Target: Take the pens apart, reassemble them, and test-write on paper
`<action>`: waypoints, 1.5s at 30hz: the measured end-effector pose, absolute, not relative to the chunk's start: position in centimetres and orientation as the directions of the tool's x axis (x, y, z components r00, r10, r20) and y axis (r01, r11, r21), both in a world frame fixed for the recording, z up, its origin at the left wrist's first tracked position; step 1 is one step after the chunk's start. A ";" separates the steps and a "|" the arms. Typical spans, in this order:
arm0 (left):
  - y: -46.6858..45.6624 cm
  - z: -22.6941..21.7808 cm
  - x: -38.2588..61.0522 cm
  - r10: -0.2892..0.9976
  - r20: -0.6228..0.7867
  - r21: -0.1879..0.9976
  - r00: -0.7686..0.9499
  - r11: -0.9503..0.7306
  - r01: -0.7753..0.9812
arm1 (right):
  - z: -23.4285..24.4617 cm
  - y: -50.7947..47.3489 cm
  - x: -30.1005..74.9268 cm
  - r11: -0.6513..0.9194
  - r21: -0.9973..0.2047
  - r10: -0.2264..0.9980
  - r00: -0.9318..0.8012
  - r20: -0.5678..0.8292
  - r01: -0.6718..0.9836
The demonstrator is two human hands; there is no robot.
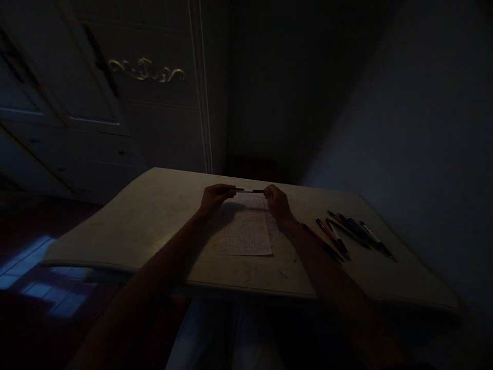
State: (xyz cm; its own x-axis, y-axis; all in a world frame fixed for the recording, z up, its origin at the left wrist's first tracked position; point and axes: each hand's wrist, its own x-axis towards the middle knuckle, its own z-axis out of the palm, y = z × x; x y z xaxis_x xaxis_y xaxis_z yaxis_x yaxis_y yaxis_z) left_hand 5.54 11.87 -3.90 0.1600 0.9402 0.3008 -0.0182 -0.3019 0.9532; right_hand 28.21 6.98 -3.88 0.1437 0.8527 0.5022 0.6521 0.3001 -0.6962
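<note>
Clearly, in the head view, we are holding one slim pen [248, 190] level between both hands, near the far edge of the table [142, 216] and just beyond the top of a written-on sheet [246, 234]. Our left hand [216, 199] is pinching one end between thumb and fingers; our right hand [277, 202] is closing round the other, leaving the pale middle bare. We are judging it light and stiff — probably smooth plastic, prone to rolling or slipping if held loosely, though hardly fragile. Its ends are giving us a sound hold, fingertips sufficing. Beyond our right forearm, more pens [346, 234] are lying loosely together — dimness is hiding finer detail.
</note>
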 end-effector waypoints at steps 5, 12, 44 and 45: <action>12.0 -4.0 5.4 0.934 0.325 0.944 0.147 -0.329 0.007 | -3.9 6.9 28.2 0.287 -0.698 0.871 0.124 0.475 0.656; 12.4 -4.3 5.3 0.929 0.341 0.939 0.142 -0.345 0.006 | -4.0 7.0 28.2 0.272 -0.717 0.893 0.110 0.437 0.642; 12.6 -3.3 5.0 0.986 -0.117 0.581 0.119 0.165 -0.797 | -4.3 5.8 26.5 0.303 -0.785 0.930 0.012 0.368 0.540; 12.6 -3.2 4.8 0.985 -0.133 0.550 0.113 0.168 -0.818 | -4.3 5.9 26.5 0.302 -0.784 0.931 0.008 0.364 0.542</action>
